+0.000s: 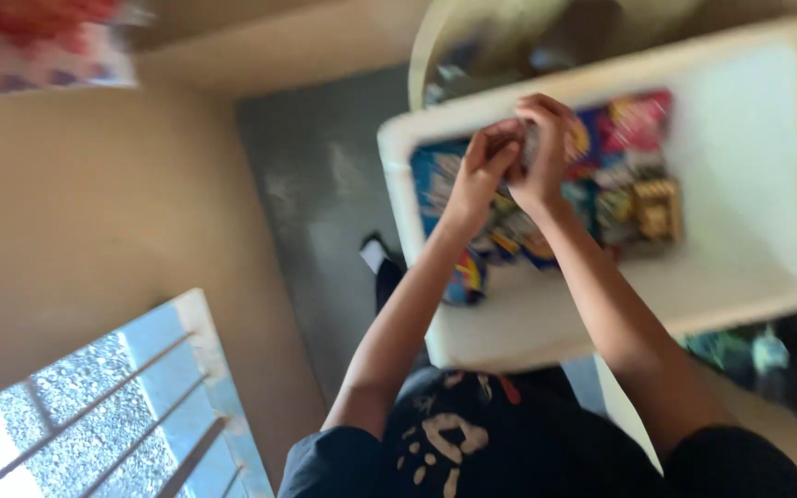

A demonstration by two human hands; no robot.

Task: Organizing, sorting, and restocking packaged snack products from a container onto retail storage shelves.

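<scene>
A small shiny packet (529,140) is pinched between two hands over a big white box (749,157). The picture is blurry, so the kind of packet cannot be told.

The left hand (486,166) is at about 9 o'clock from the packet. Its fingers are bent and closed on the packet's edge. The right hand (546,148) is at about 3 o'clock from it, just beside the left hand. Its fingers curl down over the top of the packet and grip it too. The two hands touch each other.

Under the hands, inside the white box, lie many bright snack packets (620,175). They are blue, red, pink and yellow, all piled close together. A gold-brown packet (657,210) lies at about 4 o'clock from the hands. One blue and red packet (465,277) sits at the box's near edge, at about 7 o'clock from the hands.

The box has thick white walls. It stands over a grey floor (325,203).

At about 9 o'clock, far from the box, is a tan wall (94,212). A window with metal bars (131,406) is at about 8 o'clock. At the top left corner hangs a red and white thing (43,41), too blurry to tell.

The person wears a black shirt (472,452) with pale marks on it.
</scene>
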